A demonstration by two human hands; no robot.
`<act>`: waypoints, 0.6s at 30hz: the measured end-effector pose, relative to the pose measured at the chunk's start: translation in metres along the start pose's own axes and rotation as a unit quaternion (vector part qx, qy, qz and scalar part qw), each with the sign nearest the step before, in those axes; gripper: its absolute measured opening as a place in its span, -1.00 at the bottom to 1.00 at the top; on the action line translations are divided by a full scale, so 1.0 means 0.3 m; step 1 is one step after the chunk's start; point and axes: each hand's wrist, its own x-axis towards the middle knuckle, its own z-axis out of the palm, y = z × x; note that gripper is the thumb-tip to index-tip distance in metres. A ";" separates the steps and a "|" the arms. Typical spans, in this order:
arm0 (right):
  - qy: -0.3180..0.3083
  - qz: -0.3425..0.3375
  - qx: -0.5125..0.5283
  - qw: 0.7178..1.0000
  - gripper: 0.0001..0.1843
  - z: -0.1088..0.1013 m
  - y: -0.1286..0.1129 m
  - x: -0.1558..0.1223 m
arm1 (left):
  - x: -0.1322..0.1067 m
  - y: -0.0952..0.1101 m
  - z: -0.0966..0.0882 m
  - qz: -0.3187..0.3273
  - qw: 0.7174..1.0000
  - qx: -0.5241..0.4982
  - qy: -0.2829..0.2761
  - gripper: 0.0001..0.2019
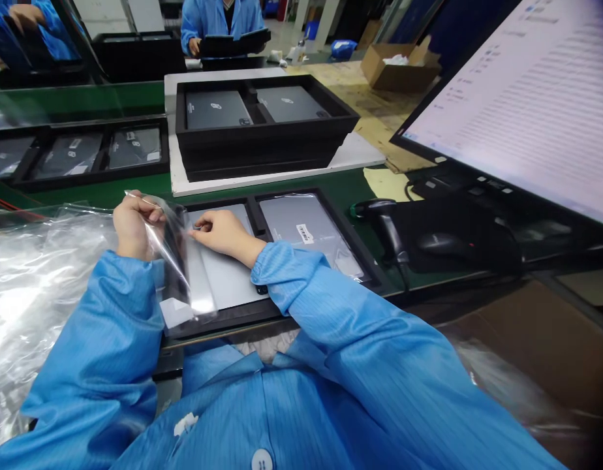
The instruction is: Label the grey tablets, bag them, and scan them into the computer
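Note:
My left hand [138,225] is closed on a clear plastic bag [171,251], which hangs down over the left side of a black tray [223,322]. At the bag's right edge my right hand [226,234] pinches the plastic between thumb and finger. Beneath my right hand lies a bare grey tablet [237,277] in the left compartment, partly hidden by the hand and the bag. The right compartment holds a second tablet [296,215] inside a clear bag with a barcode label [304,234].
A pile of clear bags [42,281] covers the left. Stacked black trays with tablets [262,140] stand behind on a white board. A barcode scanner [387,228], a mouse [443,245] and a monitor [521,111] are at right. A co-worker [223,26] holds a black tray opposite.

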 end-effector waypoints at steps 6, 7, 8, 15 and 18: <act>0.031 0.000 -0.072 0.997 -0.87 -0.027 -0.009 0.008 | 0.027 0.002 -0.023 0.017 1.000 0.006 -0.010 -0.61; 0.045 0.006 -0.077 0.996 -0.87 -0.039 -0.012 0.007 | 0.031 0.004 -0.027 0.018 1.000 0.007 -0.015 -0.61; 0.059 0.010 -0.085 0.995 -0.86 -0.054 -0.015 0.006 | 0.033 0.005 -0.030 0.018 1.000 0.007 -0.016 -0.61; -0.023 -0.042 -0.247 0.968 -0.84 -0.162 -0.079 -0.048 | 0.021 0.002 -0.024 0.008 0.999 0.021 -0.027 -0.64; -0.114 -0.048 -0.233 0.965 -0.85 -0.181 -0.093 -0.071 | 0.018 0.001 -0.021 -0.011 0.998 0.015 -0.052 -0.66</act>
